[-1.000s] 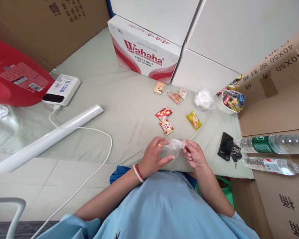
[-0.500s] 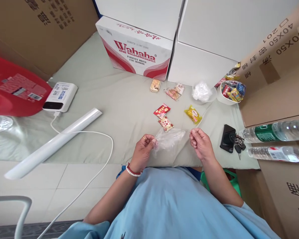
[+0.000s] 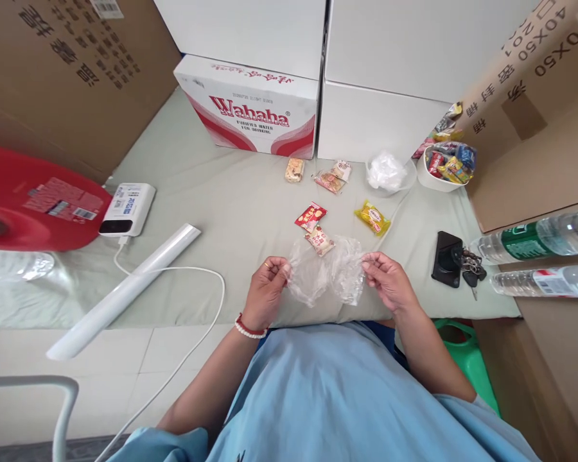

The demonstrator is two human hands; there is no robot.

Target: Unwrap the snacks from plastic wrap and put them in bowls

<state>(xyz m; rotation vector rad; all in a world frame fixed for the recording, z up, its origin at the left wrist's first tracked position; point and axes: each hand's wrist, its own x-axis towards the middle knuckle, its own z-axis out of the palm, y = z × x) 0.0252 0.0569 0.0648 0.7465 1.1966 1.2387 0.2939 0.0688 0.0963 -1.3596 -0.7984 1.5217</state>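
I see left hand (image 3: 266, 290) and right hand (image 3: 386, 282), fingers of both pinched on edges of clear plastic bag (image 3: 325, 276), stretched between them just in front of Wahaha box (image 3: 250, 115). My advice: hold rims gently, pull evenly, film tears easily. 2 red snack packets (image 3: 315, 228) lie between box and bag on grey-green mat (image 3: 212, 186); cardboard cartons (image 3: 67, 70) stand left of box.

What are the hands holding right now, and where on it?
A clear plastic bag, pinched at its upper edge: left hand at one end, right hand at the other.
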